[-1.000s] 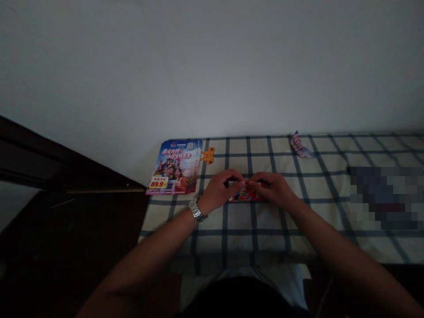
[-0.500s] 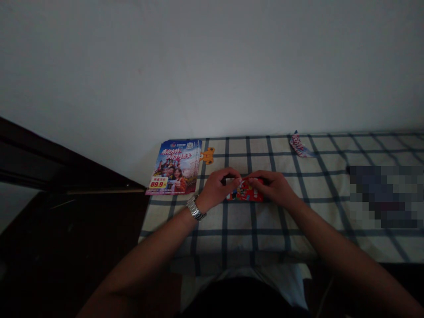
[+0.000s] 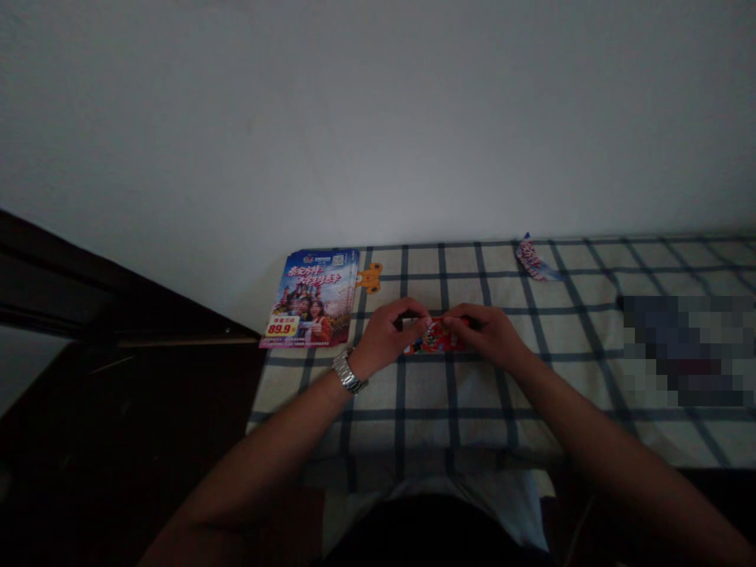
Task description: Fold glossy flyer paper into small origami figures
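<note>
A small folded red printed paper (image 3: 438, 337) lies on the checked cloth (image 3: 449, 394) in the middle of the view. My left hand (image 3: 387, 335), with a metal watch at the wrist, pinches its upper left edge. My right hand (image 3: 487, 335) pinches the upper edge just to the right, fingertips almost meeting those of the left. Both hands rest on the cloth, and part of the paper is hidden under them.
A stack of colourful flyers (image 3: 312, 298) lies at the cloth's far left corner, with a small orange shape (image 3: 371, 277) beside it. A folded printed paper piece (image 3: 533, 260) sits near the wall at the back right. Dark wooden furniture (image 3: 118, 378) lies to the left.
The fingers shifted slightly along the red paper's top edge, and the paper now looks a little flatter and narrower. Both arms stayed in place.
</note>
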`<state>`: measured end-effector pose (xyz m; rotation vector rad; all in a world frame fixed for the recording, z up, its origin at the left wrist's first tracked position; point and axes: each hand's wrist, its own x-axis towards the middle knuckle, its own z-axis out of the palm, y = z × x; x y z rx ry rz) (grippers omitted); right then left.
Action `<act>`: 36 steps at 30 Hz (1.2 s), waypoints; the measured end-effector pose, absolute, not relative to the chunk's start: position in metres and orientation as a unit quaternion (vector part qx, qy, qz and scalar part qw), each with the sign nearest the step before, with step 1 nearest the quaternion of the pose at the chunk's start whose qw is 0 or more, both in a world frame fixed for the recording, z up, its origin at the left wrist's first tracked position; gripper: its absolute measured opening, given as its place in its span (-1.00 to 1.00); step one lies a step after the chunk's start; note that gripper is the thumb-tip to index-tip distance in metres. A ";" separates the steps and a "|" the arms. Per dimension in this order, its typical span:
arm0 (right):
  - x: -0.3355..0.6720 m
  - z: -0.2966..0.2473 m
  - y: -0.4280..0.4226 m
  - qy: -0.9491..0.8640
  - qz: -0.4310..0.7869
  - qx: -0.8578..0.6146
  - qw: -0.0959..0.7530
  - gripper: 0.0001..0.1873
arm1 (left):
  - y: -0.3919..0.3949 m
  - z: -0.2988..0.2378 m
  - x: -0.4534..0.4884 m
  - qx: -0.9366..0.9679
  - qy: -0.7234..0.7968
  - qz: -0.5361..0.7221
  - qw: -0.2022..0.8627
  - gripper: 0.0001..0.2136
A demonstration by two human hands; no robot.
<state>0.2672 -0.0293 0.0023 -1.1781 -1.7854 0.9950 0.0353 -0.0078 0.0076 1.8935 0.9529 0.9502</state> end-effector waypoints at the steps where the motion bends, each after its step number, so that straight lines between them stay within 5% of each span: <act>1: 0.267 0.002 -0.029 -0.697 0.395 -0.462 0.381 -0.73 | -0.007 0.008 0.035 0.746 0.377 0.377 0.399 -0.81; 17: 0.266 0.001 -0.027 -0.723 0.323 -0.492 0.361 -0.76 | -0.003 0.005 0.032 0.751 0.417 0.356 0.368 -0.83; 26: 0.271 -0.004 -0.020 -0.796 0.206 -0.465 0.329 -0.81 | 0.002 -0.001 0.028 0.801 0.474 0.291 0.222 -0.92; 36: 0.272 -0.010 -0.019 -0.801 0.159 -0.491 0.305 -0.85 | -0.001 0.003 0.031 0.871 0.403 0.274 0.069 -0.80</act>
